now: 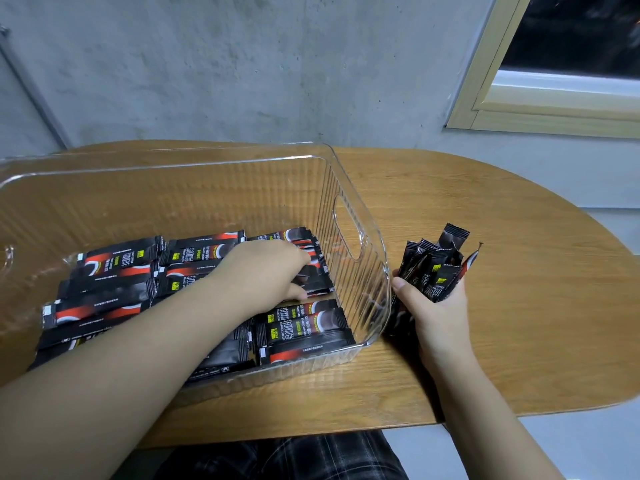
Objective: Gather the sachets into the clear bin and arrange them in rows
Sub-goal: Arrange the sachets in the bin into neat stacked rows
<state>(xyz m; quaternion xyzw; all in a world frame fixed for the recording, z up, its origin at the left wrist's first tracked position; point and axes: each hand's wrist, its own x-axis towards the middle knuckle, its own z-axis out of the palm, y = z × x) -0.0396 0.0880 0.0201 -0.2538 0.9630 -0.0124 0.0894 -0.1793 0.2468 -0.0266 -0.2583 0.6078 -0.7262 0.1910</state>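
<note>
At the bottom of the frame you see your lap in dark checked cloth (277,459), just under the near edge of the table (502,306).

Your left arm comes in from the lower left and reaches into the bin (349,216). Your left hand (266,271) lies palm down on the sachets (114,278) near the right end of the bin. Its fingers are bent over one sachet there, but you cannot tell if the grip is closed on it or only pressing.

Your right hand (433,306) is on the table, just outside the right wall of the bin. Its grip is tight around a bunch (436,265) of sachets that stand up and fan out above your fingers.

In the bin, the black and red sachets lie flat in rows across the floor, some on top of others. The bin is clear with ribbed walls and a handle hole in its right wall. It sits on the left half of the table.

Behind the table is a grey wall (242,64). A window (554,64) with a pale frame is at the upper right.
</note>
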